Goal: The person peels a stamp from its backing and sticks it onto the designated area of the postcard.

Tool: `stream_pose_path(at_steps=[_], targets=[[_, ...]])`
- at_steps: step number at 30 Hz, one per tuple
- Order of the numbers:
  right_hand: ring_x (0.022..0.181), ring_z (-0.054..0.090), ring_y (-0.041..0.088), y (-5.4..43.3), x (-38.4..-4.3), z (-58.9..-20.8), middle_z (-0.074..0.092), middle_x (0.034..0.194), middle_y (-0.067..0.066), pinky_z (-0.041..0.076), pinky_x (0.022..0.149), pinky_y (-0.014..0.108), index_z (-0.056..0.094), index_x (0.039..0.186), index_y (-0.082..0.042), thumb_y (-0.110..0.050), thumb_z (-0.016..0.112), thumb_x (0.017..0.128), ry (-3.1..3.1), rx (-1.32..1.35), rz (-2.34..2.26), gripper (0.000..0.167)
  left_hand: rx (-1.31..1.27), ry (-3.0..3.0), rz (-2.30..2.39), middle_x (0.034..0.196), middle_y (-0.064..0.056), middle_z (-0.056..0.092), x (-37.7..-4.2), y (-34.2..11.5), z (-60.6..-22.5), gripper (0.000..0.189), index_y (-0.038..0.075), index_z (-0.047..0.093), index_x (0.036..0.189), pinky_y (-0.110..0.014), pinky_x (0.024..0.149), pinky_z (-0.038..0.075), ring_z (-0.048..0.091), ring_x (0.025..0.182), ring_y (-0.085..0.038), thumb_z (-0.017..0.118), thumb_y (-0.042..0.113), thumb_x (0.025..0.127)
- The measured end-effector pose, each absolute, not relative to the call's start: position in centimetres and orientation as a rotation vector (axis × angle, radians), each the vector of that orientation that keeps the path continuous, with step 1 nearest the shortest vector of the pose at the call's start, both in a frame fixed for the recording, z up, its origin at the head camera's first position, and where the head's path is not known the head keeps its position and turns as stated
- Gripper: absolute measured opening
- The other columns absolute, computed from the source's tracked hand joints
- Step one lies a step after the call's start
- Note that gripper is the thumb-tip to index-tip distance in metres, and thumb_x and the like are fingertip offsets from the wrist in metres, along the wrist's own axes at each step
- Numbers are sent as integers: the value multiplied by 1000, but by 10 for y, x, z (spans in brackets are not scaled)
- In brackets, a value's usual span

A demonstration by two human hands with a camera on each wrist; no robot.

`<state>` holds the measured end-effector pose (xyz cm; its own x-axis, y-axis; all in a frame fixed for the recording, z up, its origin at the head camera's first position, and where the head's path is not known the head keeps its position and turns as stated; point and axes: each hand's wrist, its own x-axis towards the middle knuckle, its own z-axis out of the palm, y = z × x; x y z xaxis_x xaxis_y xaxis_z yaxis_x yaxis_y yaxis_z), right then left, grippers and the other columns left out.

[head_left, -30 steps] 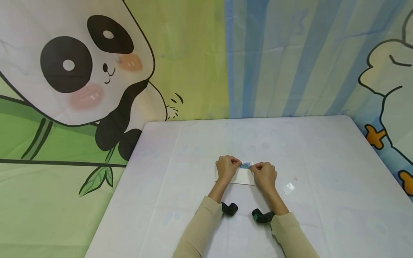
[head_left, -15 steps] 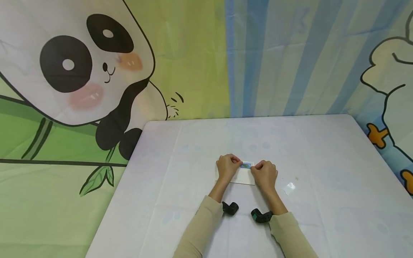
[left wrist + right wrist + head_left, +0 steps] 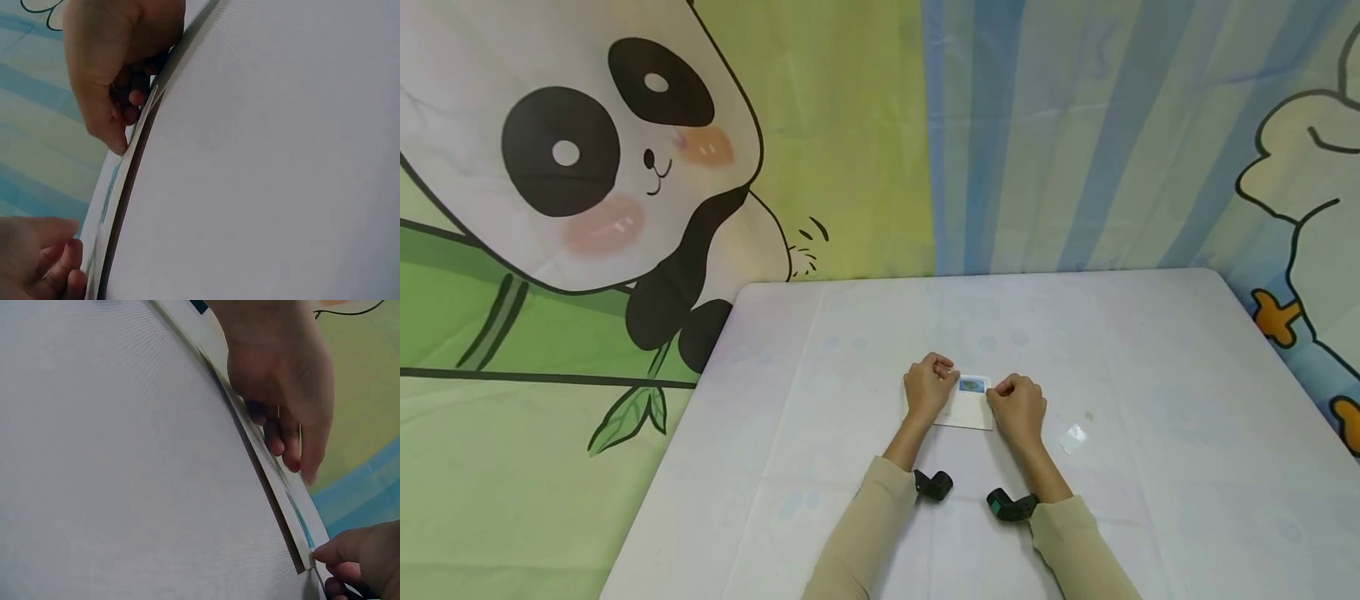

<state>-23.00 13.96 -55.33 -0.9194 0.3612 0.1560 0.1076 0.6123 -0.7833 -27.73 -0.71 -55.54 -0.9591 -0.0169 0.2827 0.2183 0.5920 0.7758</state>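
Observation:
A white card (image 3: 970, 414) lies on the table with a small blue-and-green picture sticker (image 3: 972, 385) near its upper right corner. My left hand (image 3: 927, 389) is at the sticker's left end, fingers loosely bent, thumb and forefinger parted. In the left wrist view this left hand (image 3: 44, 262) appears low beside the card's edge and holds nothing. My right hand (image 3: 1018, 407) has its thumb and forefinger tips together at the card's right edge. From the right wrist, the right hand (image 3: 362, 556) is seen pinching at the card's end, just past the blue sticker (image 3: 303, 515).
A small shiny clear piece of film (image 3: 1072, 438) lies on the white table (image 3: 850, 333), right of the right hand. Black wrist cameras (image 3: 934, 486) stick out inward from both sleeves. Behind the table hangs a printed cloth (image 3: 850, 142) with a panda and stripes.
My left fingertips have let go of the sticker and drawn slightly left and up. The right fingertips have shifted a little right, and the whole sticker now shows on the card.

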Motion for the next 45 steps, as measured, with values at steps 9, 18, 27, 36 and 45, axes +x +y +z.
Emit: stream_pose_path(at_steps=[9,18,27,36,45], targets=[[93,57,32,134,-217,-555,63,98,16,44,82,45,63,99,1,-9,61,86,-2475,-106,1175,17,-433,-2672,-1183,117,-4,61,-262,-63,-543,31,8,60,119,-37,95,41,52,114,-21,62,15,89],[131,23,44,108,-207,-561,29,142,28,23,104,54,40,136,3,-34,56,92,-2802,338,641,60,-733,-2848,-722,143,-4,39,-252,-93,-568,46,7,39,140,-47,106,25,25,135,-28,45,24,98],[136,12,39,102,-210,-569,20,147,23,11,108,53,30,142,0,-42,42,97,-2903,275,544,63,-763,-2866,-555,146,0,34,-250,-96,-571,47,9,37,141,-39,110,18,24,136,-21,41,28,99],[134,16,43,98,-211,-563,24,145,25,13,106,56,33,141,1,-46,48,93,-2890,275,488,68,-770,-2820,-607,143,-3,38,-249,-98,-570,45,5,43,137,-41,108,21,31,133,-22,46,26,97],[138,5,36,100,-207,-571,12,150,22,2,108,55,22,145,-1,-52,37,95,-2923,283,446,73,-769,-2857,-514,146,-1,33,-247,-97,-573,47,8,38,140,-37,110,17,26,135,-16,41,30,99]])
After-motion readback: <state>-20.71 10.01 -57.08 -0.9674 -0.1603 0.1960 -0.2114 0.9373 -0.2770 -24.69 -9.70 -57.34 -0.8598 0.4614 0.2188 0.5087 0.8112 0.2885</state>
